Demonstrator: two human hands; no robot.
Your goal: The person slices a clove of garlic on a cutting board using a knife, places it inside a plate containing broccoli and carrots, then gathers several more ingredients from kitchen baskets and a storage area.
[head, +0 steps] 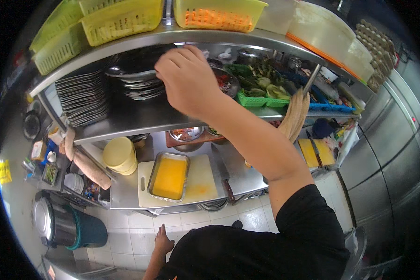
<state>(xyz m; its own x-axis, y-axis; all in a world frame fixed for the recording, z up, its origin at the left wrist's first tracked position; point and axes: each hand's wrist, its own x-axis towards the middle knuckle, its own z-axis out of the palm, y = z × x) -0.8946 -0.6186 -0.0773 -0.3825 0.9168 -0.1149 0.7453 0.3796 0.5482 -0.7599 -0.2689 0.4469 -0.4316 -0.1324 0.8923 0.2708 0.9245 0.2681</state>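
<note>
My right hand (187,80) is raised in front of the upper steel shelf, at the right side of a stack of dark plates (143,89). A large glossy black dish (134,64) sits on top of that stack, with its rim next to my curled fingers. The fingertips face away and are hidden, so a grip on the dish cannot be made out. Low beside my body, my left hand (163,241) hangs over the tiled floor with nothing in it. On the counter, a metal tray of smooth yellow food (169,177) rests on a white cutting board (203,178).
A large knife (224,173) lies right of the board; a pale yellow tub (119,155) stands left. Stacked dark rectangular plates (82,98) and green baskets of vegetables (262,92) fill the shelf. A towel (295,113) hangs from its post. Yellow baskets (122,21) sit overhead.
</note>
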